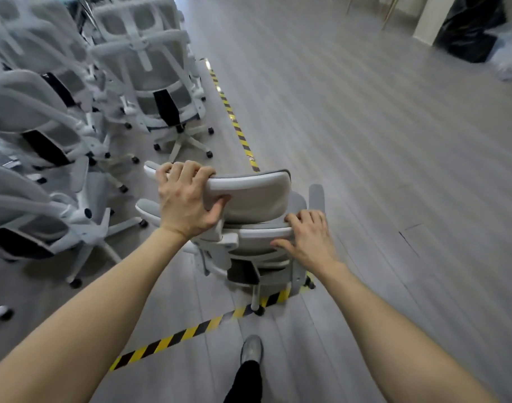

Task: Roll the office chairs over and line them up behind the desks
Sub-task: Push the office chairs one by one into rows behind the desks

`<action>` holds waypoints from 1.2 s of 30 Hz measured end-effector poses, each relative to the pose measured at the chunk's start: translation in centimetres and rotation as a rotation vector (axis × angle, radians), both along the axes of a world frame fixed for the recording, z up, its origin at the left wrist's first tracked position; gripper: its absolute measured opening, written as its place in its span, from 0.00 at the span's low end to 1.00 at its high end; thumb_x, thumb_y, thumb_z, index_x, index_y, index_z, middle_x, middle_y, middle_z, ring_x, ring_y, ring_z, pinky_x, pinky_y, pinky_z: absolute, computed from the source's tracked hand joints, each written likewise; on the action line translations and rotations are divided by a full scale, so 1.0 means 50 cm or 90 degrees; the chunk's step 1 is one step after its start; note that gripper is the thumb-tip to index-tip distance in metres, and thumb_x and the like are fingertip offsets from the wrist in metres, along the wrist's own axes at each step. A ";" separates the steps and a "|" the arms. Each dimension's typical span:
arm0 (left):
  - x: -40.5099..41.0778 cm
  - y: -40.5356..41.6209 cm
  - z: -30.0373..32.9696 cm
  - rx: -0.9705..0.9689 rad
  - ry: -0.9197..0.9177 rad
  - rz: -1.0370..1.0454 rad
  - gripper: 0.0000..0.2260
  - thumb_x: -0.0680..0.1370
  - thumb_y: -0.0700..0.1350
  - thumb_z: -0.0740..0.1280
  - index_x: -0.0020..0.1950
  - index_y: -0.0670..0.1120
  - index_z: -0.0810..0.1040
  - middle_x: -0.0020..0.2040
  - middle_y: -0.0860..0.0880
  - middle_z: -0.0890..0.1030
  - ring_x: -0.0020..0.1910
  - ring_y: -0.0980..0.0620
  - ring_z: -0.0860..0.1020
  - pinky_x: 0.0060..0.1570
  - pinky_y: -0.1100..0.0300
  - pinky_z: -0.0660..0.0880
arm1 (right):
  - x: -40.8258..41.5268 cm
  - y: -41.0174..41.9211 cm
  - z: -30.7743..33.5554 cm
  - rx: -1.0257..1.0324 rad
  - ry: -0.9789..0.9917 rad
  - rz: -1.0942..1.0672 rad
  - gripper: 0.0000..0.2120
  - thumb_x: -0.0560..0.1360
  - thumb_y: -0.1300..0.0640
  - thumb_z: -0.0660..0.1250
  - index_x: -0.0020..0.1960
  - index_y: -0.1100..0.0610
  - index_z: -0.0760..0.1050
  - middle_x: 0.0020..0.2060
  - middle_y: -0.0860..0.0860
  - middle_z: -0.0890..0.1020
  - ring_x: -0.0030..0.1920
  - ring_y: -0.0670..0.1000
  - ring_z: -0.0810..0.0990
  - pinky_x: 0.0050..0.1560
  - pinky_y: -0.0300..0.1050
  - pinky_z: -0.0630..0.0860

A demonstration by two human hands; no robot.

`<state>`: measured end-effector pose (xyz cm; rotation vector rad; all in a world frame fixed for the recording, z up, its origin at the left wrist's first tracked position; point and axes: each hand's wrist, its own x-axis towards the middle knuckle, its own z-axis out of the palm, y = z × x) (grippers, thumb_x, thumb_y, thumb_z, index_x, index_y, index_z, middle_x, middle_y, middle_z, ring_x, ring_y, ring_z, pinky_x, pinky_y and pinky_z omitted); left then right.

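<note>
One grey mesh office chair [260, 228] stands on the wood-look floor [365, 141], seen from behind and above, at the corner where two runs of yellow-and-black hazard tape [190, 333] meet. One castor [259, 311] rests on the near tape line.

The left hand [188, 199] grips the left end of the chair's headrest [249, 193], fingers curled over the top edge and thumb pressed under it. The right hand [307, 239] rests on the top rim of the backrest [263, 232], fingers curled over the rim and thumb against its rear face; a firm hold on both points. One shoe [251, 349] is stepping forward behind the chair.

To the left, a dense cluster of matching chairs [74, 112] is parked inside the taped zone, backs toward the camera, packed close together. A black bag [467, 27] and pale sacks lie far right.

No desks are visible, so no chair can be confirmed as placed. Assessment: the task is at an early or middle stage. This chair appears to be in transit out of the storage area, and the many parked chairs remain to be moved and aligned.
</note>
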<state>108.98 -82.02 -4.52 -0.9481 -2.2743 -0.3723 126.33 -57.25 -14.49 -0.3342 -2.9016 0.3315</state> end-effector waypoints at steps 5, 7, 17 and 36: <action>-0.134 -0.042 -0.006 0.015 0.002 0.044 0.23 0.73 0.63 0.74 0.57 0.47 0.81 0.54 0.46 0.79 0.52 0.39 0.77 0.63 0.38 0.70 | -0.175 -0.017 0.001 -0.023 -0.015 0.047 0.35 0.74 0.20 0.61 0.65 0.47 0.75 0.54 0.48 0.75 0.59 0.54 0.71 0.69 0.54 0.71; -0.184 -0.051 -0.008 0.018 0.003 0.062 0.22 0.73 0.62 0.74 0.57 0.47 0.82 0.53 0.46 0.80 0.52 0.39 0.77 0.62 0.39 0.69 | -0.244 -0.020 0.005 -0.041 -0.029 0.054 0.37 0.73 0.18 0.59 0.65 0.47 0.74 0.55 0.47 0.74 0.60 0.54 0.71 0.70 0.53 0.71; -0.436 -0.092 0.002 -0.023 -0.021 0.134 0.23 0.72 0.62 0.74 0.60 0.48 0.80 0.54 0.47 0.78 0.54 0.41 0.76 0.64 0.39 0.69 | -0.563 -0.050 0.015 -0.067 -0.055 0.082 0.42 0.67 0.15 0.64 0.63 0.48 0.74 0.55 0.46 0.75 0.61 0.53 0.71 0.71 0.53 0.70; -0.832 0.015 -0.002 -0.023 -0.026 0.242 0.23 0.74 0.62 0.74 0.62 0.48 0.80 0.55 0.47 0.77 0.55 0.41 0.75 0.65 0.39 0.69 | -1.048 0.089 0.005 -0.037 -0.018 0.171 0.41 0.67 0.13 0.57 0.57 0.49 0.73 0.50 0.44 0.72 0.56 0.51 0.71 0.66 0.52 0.71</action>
